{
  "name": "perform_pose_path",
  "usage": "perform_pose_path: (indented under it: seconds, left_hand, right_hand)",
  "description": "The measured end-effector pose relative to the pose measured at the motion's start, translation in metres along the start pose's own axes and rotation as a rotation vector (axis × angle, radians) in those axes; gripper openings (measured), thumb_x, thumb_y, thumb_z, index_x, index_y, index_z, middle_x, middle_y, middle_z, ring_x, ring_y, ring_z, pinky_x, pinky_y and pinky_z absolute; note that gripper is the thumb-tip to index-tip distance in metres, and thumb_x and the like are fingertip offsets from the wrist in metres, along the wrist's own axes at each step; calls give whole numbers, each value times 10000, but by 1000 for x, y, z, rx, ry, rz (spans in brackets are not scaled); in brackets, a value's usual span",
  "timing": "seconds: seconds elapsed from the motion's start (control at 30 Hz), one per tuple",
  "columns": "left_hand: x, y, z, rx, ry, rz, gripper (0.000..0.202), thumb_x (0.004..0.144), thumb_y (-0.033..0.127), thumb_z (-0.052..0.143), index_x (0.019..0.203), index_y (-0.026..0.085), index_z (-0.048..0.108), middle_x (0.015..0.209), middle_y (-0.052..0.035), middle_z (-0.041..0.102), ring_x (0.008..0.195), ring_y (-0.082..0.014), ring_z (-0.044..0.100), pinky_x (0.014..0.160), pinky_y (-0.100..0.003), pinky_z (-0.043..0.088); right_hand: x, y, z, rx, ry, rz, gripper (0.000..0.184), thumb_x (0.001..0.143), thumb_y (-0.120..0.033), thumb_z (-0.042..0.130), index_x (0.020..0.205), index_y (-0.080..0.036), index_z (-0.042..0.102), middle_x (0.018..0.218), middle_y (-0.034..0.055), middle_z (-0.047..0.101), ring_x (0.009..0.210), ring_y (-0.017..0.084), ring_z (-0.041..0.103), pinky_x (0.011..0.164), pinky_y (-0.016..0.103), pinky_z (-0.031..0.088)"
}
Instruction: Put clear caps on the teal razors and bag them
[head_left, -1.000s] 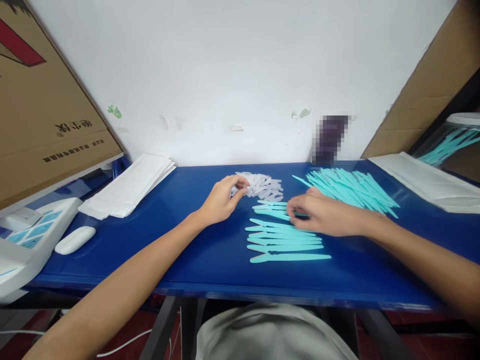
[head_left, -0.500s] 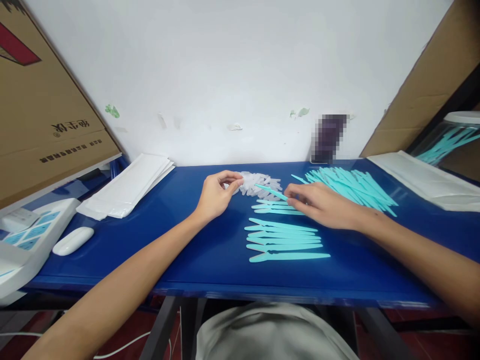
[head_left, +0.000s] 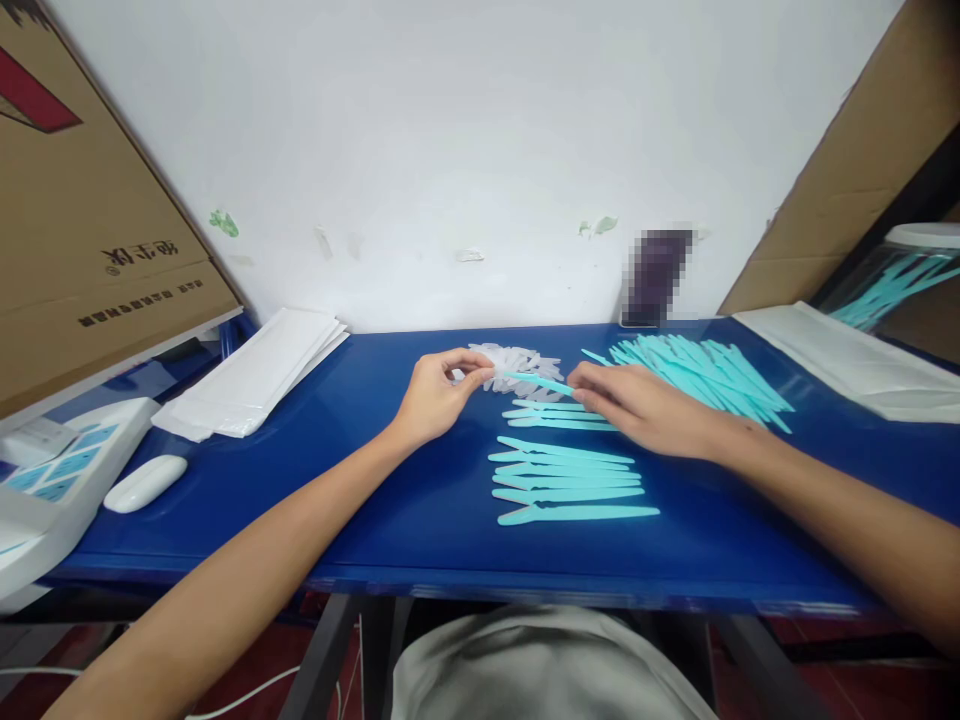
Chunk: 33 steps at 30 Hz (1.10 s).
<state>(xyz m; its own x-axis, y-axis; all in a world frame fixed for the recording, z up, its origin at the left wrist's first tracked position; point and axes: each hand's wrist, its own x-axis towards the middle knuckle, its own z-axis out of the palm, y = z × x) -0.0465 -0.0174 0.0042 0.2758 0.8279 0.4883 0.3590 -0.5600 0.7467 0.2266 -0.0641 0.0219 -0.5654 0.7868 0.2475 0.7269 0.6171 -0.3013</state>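
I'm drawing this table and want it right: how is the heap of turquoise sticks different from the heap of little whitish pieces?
Colour: the turquoise heap is bright blue-green, while the whitish heap is pale. Length: sticks in the turquoise heap are long; pieces in the whitish heap are short. Place: the turquoise heap lies farther right than the whitish heap. Both are messy piles on the blue table.
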Motion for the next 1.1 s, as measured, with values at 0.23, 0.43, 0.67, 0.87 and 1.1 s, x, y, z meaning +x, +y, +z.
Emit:
perform_pose_path:
  seconds: [0.23,0.43,0.67,0.87,1.1]
  left_hand:
    - [-7,5,3,110,-179,169,198,918,349,651,923,192,771,918,-35,777,821,-176,667,715,-277,456]
    - [-3,-8,-2,431,-268,241,311,1003,371,484,1024,207,747,839,-14,745,708,-162,629,818,-325,411]
    - [-1,-11,-4,512,-217,113,275,929,321,524,896,185,760,556,12,621,528,-155,580,683,-293,425]
    - [3,-15,-15,691,-328,172,313,966,318,482,1086,187,740,816,-62,680,758,-216,634,704,-309,446]
    - [1,-17,-18,854,-494,308,432,1043,317,345,1382,288,612,1174,-136,539,987,-270,512,842,-410,418]
  right_hand:
    - [0,0,4,-9,-33,-18,218,1010,-318,407,927,-207,575,819,39,668,687,180,577,648,299,377]
    - [-2,1,-2,-100,-51,-47,175,931,-294,505,838,-202,622,852,47,672,689,175,579,651,301,376]
    - [-4,8,-1,-223,-81,23,287,927,-391,529,1088,-193,662,1005,83,691,748,217,626,630,315,368]
    - [-1,14,1,-229,-90,69,332,986,-391,426,1101,-197,670,1018,87,683,817,232,623,676,325,371]
    - [-4,-3,-4,-11,-145,-9,351,947,-509,526,871,-229,725,550,-36,483,555,152,460,785,349,403]
